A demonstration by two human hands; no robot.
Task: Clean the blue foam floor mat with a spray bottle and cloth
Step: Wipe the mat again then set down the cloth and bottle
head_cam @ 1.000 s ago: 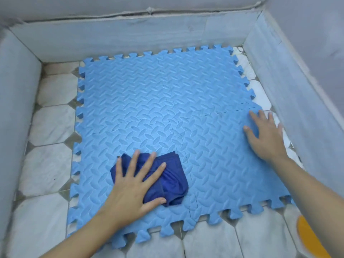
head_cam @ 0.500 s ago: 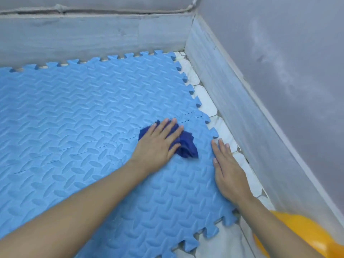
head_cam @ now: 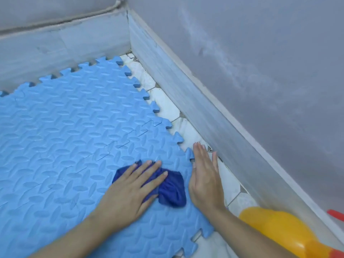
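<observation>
The blue foam floor mat (head_cam: 74,131) with a raised oval pattern and jigsaw edges covers the tiled floor. A crumpled dark blue cloth (head_cam: 171,189) lies near the mat's right edge. My left hand (head_cam: 130,190) presses flat on the cloth's left part, fingers spread. My right hand (head_cam: 204,179) rests flat on the mat's right edge just beside the cloth, fingers reaching onto the white tile. A yellow spray bottle (head_cam: 284,231) with a red part lies at the lower right, partly behind my right forearm.
Grey walls with a pale skirting (head_cam: 186,94) meet in a corner at the top. A narrow strip of white tiles (head_cam: 167,107) runs between the mat and the right wall. A red piece (head_cam: 335,214) shows at the right edge.
My left hand slid the cloth from the mat's near left part over to its right edge. My right hand stayed on the right edge. The view swung right, bringing the yellow bottle closer.
</observation>
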